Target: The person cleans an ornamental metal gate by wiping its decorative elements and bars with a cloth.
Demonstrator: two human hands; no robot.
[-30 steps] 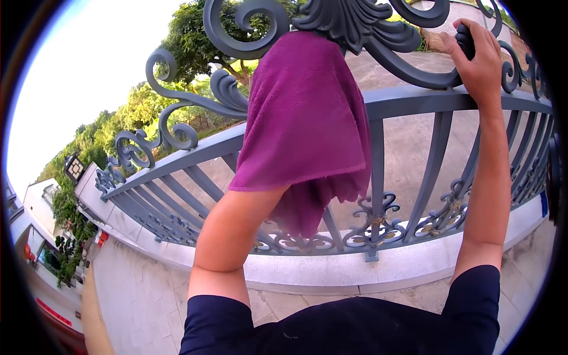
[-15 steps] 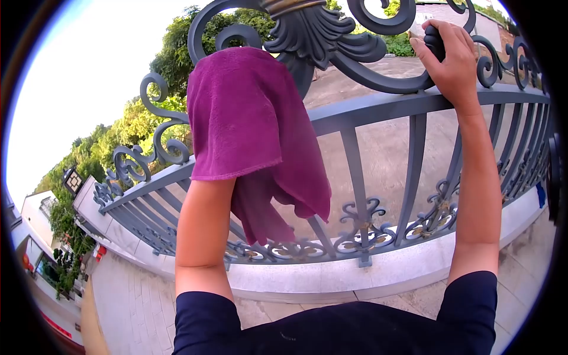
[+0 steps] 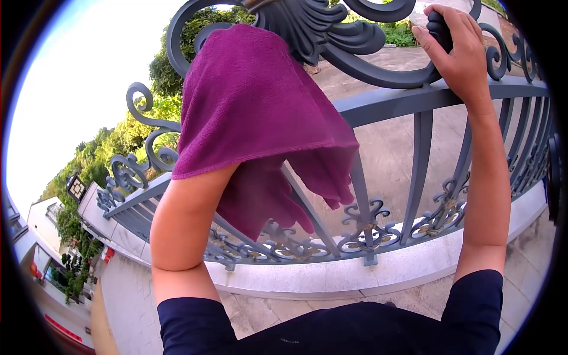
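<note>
A purple towel (image 3: 254, 112) is draped over my left hand and wrist, hiding the fingers. My bare left forearm (image 3: 192, 219) comes out below its hem. The covered hand is up against the large dark grey scroll ornament (image 3: 378, 76) above the railing, and the towel's lower folds hang in front of the bars. To the right, my right hand (image 3: 464, 56) is closed around the curled black end (image 3: 439, 31) of that ornament, thumb on the near side and fingers over the top.
A curved grey metal railing (image 3: 408, 109) runs across in front of me on a pale stone ledge (image 3: 296, 278). Smaller scrolls (image 3: 145, 121) rise at the left. Paved ground, trees and a white building lie beyond at the left; a concrete yard is behind the bars.
The towel has swung and spread to the right and the left elbow has moved outward to the left. My right hand keeps its hold; the view has shifted slightly.
</note>
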